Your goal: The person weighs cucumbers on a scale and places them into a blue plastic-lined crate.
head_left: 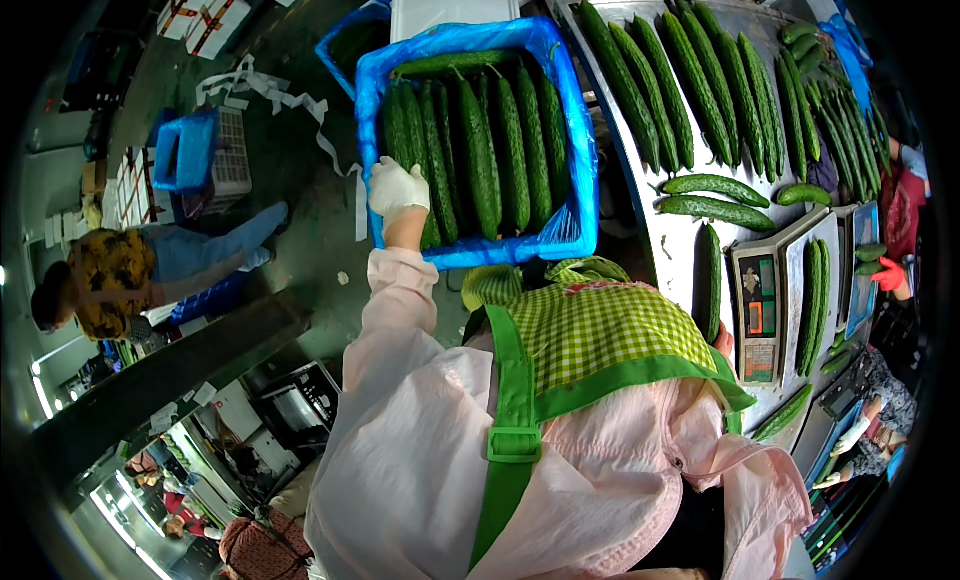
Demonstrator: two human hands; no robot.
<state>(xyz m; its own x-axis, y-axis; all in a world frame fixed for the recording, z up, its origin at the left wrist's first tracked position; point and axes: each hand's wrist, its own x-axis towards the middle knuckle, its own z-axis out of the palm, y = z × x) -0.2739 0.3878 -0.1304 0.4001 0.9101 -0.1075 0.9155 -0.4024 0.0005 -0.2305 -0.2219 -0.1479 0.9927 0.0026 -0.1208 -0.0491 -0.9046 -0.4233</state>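
My left hand (400, 188), in a white glove, is at the left side of a blue-lined crate (577, 195). Its fingers curl over the leftmost cucumbers (410, 125) inside. Several long green cucumbers lie side by side there, and one lies crosswise along the far wall (455, 63). Only a small part of my right hand (724, 340) shows, bare, past the apron's edge. It is beside the near end of a single cucumber (708, 280) on the metal table, close to a scale (760, 315). Most of its fingers are hidden.
Rows of cucumbers (700, 85) cover the far part of the metal table (680, 255). Two cucumbers (814, 305) lie on the scale's plate. Across the table shows a co-worker's red-gloved hand (888, 273). Another person (120, 280) is at the left, near a blue-lined basket (190, 152).
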